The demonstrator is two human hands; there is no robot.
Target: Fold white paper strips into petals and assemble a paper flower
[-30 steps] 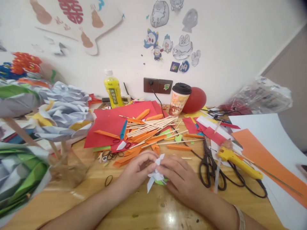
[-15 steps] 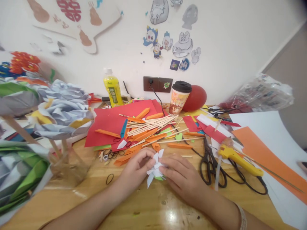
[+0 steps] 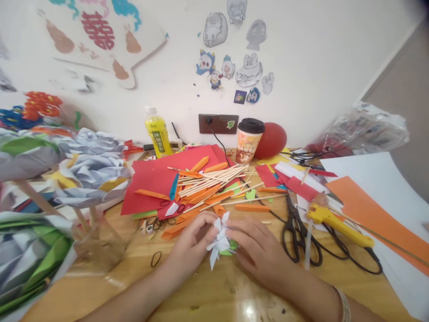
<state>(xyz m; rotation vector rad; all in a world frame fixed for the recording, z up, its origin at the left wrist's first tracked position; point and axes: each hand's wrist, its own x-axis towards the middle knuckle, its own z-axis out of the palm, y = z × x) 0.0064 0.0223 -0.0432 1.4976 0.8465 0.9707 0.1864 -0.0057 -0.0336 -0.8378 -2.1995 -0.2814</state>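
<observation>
A small folded paper piece [image 3: 219, 243], white with a bit of green under it, lies on the wooden table [image 3: 208, 290] between both my hands. My left hand [image 3: 191, 243] pinches its left side with curled fingers. Its right side is gripped by my right hand [image 3: 256, 246], whose fingers are bent over it. Just beyond my hands lies a heap of wooden sticks [image 3: 214, 179] and folded orange paper strips [image 3: 187, 221] on red paper sheets [image 3: 150, 179].
Black scissors [image 3: 295, 232] and a yellow glue gun [image 3: 338, 226] lie to the right, beside orange and white sheets [image 3: 372, 210]. A yellow bottle [image 3: 157, 134] and a lidded cup [image 3: 248, 141] stand by the wall. Large paper flowers [image 3: 87, 167] fill the left. A rubber band [image 3: 156, 258] lies near my left wrist.
Both hands stay closed on the paper piece, working it slightly. The camera view has tilted a little, shifting the whole scene down.
</observation>
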